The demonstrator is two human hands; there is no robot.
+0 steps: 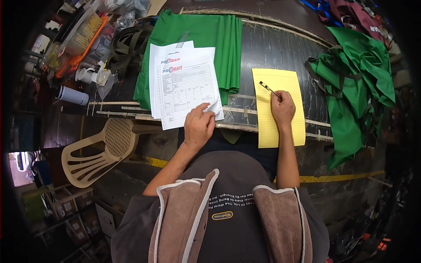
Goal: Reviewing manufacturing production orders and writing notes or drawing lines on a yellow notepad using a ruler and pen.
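Note:
My left hand (199, 126) is at the lower right corner of a stack of white printed forms (188, 87). Its fingers are closed on the top sheet there, and that corner curls up. The forms lie partly over folded green fabric (231, 52). My right hand (283, 106) grips a dark pen (265, 86), whose upper end points up and left. Under this hand is a yellow lined sheet of paper (280, 136), which overhangs the table's near edge. I see no writing on it, and the pen's lower end is hidden by my fingers.
The dark tabletop (276, 48) has wooden strips along its edges. Green bags with dark straps (351, 83) hang over its right side. At left are coiled webbing (127, 48), plastic containers (85, 35) and a white tumbler (72, 95). A beige plastic chair (98, 151) stands left of me.

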